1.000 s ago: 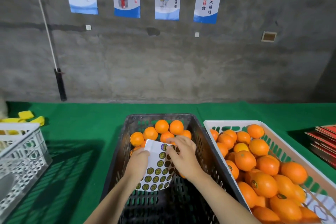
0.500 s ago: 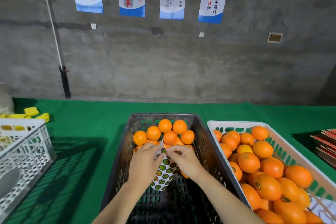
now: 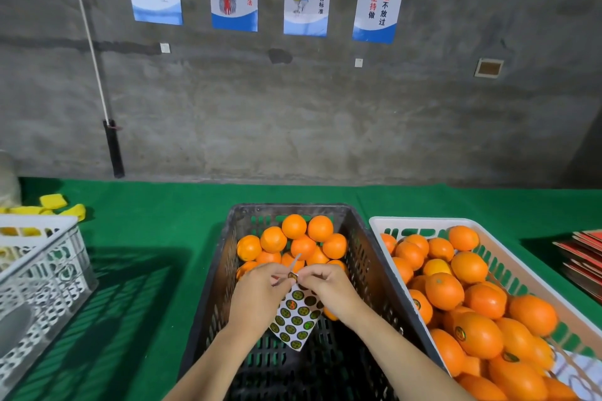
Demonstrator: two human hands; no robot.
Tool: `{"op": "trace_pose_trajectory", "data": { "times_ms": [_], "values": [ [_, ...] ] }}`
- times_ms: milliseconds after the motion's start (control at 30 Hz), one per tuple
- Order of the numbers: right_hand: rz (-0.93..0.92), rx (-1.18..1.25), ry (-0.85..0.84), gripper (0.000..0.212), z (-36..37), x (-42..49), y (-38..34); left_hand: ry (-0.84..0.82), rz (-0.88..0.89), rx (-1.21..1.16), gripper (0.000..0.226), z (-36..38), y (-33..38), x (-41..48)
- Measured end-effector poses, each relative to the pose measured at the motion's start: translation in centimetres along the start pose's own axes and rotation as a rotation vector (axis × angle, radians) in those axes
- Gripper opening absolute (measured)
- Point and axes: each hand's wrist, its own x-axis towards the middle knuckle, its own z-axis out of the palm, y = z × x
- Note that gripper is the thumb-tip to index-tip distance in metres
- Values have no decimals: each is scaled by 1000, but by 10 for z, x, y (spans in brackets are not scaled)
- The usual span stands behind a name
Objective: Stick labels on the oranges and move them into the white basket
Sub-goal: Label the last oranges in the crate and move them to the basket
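1. Both hands meet over the black crate (image 3: 374,257): the left hand (image 3: 257,295) grips the label sheet (image 3: 294,316), and the right hand (image 3: 329,286) pinches one round label (image 3: 293,276) at its top edge.
2. Fingers cover the sheet's upper part; whether the label is fully free cannot be told.
3. Unlabelled oranges (image 3: 294,226) heap at the crate's far end, partly behind the hands.
4. Right of it, touching, the white basket (image 3: 508,270) holds glossy labelled oranges (image 3: 479,334), cut off by the frame.
5. Left stands a perforated white crate (image 3: 42,273) on green cloth (image 3: 156,238).
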Motion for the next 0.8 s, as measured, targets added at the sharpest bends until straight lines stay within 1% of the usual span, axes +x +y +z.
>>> {"op": "trace_pose_trajectory", "data": {
  "times_ms": [67,167,233,267,400,533,667,800],
  "values": [
    [5,3,-11,19,-1,-1,-1,-26,-9,7,15,-1,1,0],
    [16,48,-26,27,0,-2,-4,-31,-48,-5,13,-2,1,0],
    [21,69,-33,32,2,-3,-5,-14,-39,47,16,-2,2,-1],
    [21,64,-32,32,2,-3,-5,-1,-22,77,16,-2,2,-2],
    [54,41,-2,20,3,-1,-2,76,20,143,12,-3,5,-4],
    [122,59,-4,21,5,-2,-1,99,75,247,14,-4,4,-6],
    [181,122,-27,21,6,-4,-4,106,123,375,24,-3,3,-5],
    [178,138,-33,24,7,-6,-8,92,87,425,29,-3,2,-3]
  ]
}}
